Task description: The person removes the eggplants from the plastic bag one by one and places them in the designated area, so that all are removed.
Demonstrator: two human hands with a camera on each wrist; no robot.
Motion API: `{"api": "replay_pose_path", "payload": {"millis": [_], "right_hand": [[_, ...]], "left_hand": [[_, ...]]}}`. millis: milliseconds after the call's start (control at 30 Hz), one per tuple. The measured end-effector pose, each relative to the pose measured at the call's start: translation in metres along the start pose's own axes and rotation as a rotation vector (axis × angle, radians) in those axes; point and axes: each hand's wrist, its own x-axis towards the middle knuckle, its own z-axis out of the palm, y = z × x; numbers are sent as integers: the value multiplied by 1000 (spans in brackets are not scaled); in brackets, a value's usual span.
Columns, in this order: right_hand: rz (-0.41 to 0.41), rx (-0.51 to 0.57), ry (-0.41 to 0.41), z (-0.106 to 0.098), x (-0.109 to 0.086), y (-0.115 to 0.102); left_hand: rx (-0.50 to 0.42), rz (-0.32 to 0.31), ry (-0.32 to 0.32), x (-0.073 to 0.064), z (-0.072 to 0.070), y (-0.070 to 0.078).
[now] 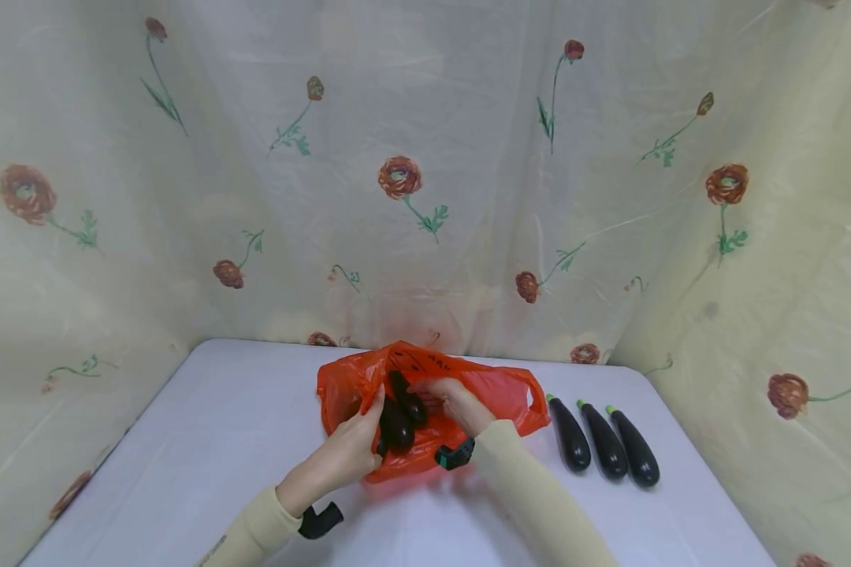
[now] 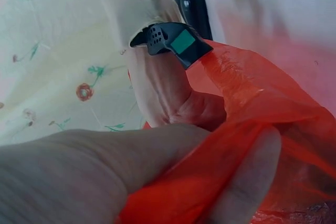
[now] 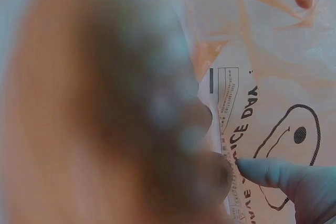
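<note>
A red plastic bag [image 1: 461, 378] lies on the table with its mouth spread, and dark eggplants [image 1: 396, 426] show inside it. My left hand [image 1: 354, 441] pinches the near left edge of the bag between thumb and fingers; the left wrist view shows the film [image 2: 210, 177] folded between them. Inside the bag's mouth is my right hand [image 1: 450, 398], beside the upper eggplant [image 1: 407, 398]. In the right wrist view its thumb [image 3: 273, 176] is extended, nothing shows between it and the blurred fingers, and printed bag film lies behind.
Three eggplants [image 1: 603, 441] lie side by side on the white table [image 1: 241, 425], right of the bag. A floral curtain [image 1: 454, 197] hangs behind and along both sides of the table. Each wrist carries a black camera mount [image 1: 455, 454].
</note>
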Motion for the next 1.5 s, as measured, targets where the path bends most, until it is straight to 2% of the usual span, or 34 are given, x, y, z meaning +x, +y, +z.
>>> {"api": "replay_pose_path", "payload": {"millis": [67, 167, 300, 567, 800, 1000, 1300, 1500], "right_hand": [[56, -7, 56, 4, 6, -2], [68, -24, 76, 6, 8, -3], [58, -38, 57, 5, 7, -4], [97, -117, 12, 7, 9, -6], [111, -182, 5, 8, 8, -8], [109, -176, -1, 6, 8, -6], [138, -171, 6, 5, 12, -5], [156, -153, -23, 2, 10, -6]], "left_hand": [[-2, -2, 1, 0, 0, 0], [-10, 1, 2, 0, 0, 0], [-7, 6, 2, 0, 0, 0], [-24, 4, -13, -2, 4, 0], [24, 38, -10, -4, 7, -1], [24, 46, -22, -5, 8, -1], [22, 26, -22, -3, 8, -2], [12, 19, -26, -2, 8, -2]]}}
